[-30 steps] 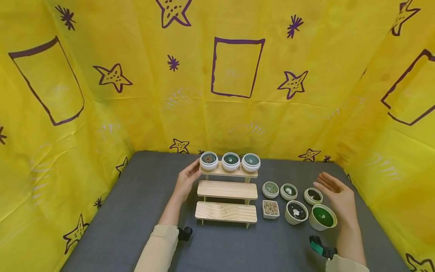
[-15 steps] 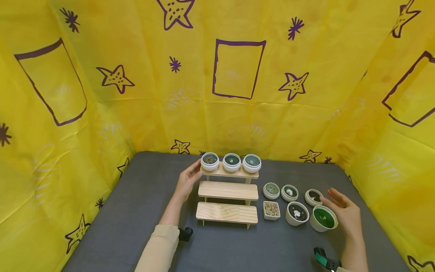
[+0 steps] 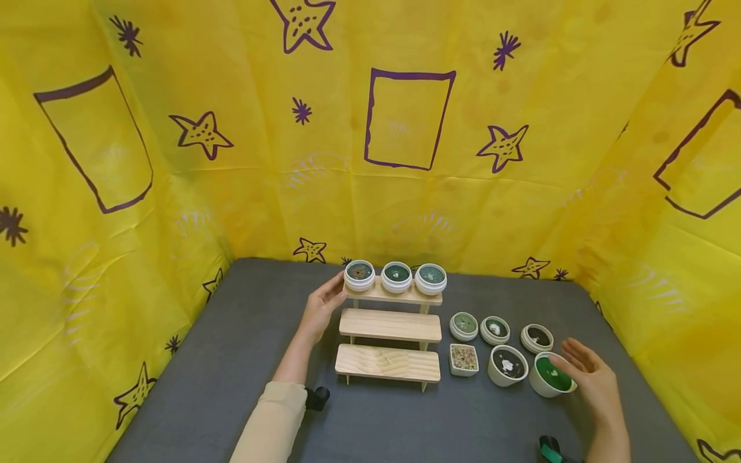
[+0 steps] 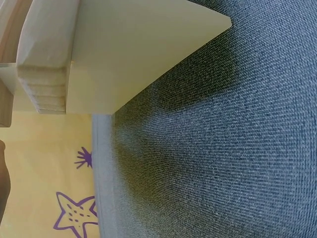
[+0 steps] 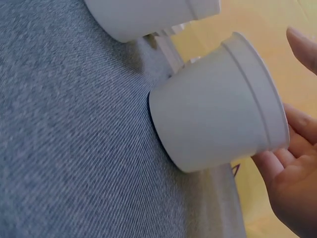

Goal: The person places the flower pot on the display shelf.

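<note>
My right hand (image 3: 596, 381) is beside a white cup with a green filling (image 3: 554, 372), its thumb over the rim. In the right wrist view the fingers (image 5: 299, 131) lie along the far side of that white tapered cup (image 5: 218, 109), while the thumb stands apart from the rim. My left hand (image 3: 320, 310) reaches to the left end of a three-step wooden stand (image 3: 390, 326), fingertips right at a round white pot with a dark teal filling (image 3: 359, 275). Only the stand's side panel (image 4: 133, 44) shows large in the left wrist view; most of the left hand is hidden there.
Two more white pots share the top step, including a pale teal one (image 3: 431, 279). Right of the stand are a square dish of beige bits (image 3: 463, 359), a dark-filled cup (image 3: 507, 365) and several small round pots. Yellow cloth (image 3: 405, 212) walls in the grey table (image 3: 231, 386).
My right hand has moved down and slightly right, from above the small dark pot to the green-filled cup. The left hand stays at the stand's top step.
</note>
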`<state>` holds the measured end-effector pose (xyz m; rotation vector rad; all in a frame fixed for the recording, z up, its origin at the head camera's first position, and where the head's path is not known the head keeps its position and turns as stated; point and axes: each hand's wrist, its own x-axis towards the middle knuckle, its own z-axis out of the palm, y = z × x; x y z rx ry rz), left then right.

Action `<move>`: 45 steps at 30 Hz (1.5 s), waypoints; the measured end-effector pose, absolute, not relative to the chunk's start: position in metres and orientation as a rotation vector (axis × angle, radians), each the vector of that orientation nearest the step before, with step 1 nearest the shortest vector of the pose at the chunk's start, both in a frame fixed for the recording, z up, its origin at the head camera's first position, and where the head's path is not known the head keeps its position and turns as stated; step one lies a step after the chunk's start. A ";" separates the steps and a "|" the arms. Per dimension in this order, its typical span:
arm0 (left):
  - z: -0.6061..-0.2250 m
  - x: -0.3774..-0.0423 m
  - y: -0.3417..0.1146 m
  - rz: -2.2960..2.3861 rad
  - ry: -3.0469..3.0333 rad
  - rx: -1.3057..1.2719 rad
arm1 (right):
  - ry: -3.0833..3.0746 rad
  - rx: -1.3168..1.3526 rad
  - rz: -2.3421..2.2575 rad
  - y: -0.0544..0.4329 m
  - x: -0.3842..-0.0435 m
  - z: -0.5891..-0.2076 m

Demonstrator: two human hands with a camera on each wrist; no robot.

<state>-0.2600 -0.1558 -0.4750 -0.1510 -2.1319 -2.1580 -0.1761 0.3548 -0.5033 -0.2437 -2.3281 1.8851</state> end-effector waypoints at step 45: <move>-0.475 -0.260 -0.156 -2.182 -2.114 -0.174 | -2.040 0.100 2.210 0.364 -0.155 -0.543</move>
